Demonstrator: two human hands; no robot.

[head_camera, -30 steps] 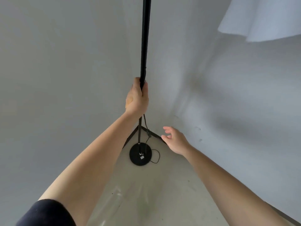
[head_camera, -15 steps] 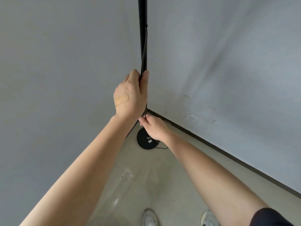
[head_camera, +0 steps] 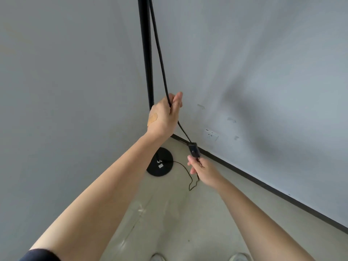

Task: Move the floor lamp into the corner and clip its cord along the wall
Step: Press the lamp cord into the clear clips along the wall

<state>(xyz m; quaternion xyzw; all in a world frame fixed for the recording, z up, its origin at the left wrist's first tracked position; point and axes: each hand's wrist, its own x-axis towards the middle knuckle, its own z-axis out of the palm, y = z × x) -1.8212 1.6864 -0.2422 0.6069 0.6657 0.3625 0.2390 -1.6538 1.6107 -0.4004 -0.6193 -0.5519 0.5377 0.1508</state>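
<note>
Grey walls meet at a corner over a pale concrete floor (head_camera: 169, 223), dark skirting along the right-hand wall.

Left hand (head_camera: 163, 115): closed round the cord (head_camera: 160, 53) up near the pole (head_camera: 146, 53), thumb pressing it against the fingers; sticking plaster on the back of the hand. Judged reason: it lifts the cord clear of the pole so the lower run can be drawn out.

Right hand (head_camera: 202, 169): fingers pinched shut on the cord just below the inline switch (head_camera: 194, 149), pulling that stretch taut toward the right-hand wall. Between the two hands the cord runs straight.

Below the right hand, slack drops in a loose loop to the floor and leads back to the lamp base (head_camera: 160, 162).

Floor lamp: base sits on the floor close to the corner, pole upright, so the move looks done. Shade not in view.

Wall socket (head_camera: 211, 135) low on the right-hand wall, near the switch. No clips visible anywhere; cord not yet fixed to the wall. Shoes at bottom edge.
</note>
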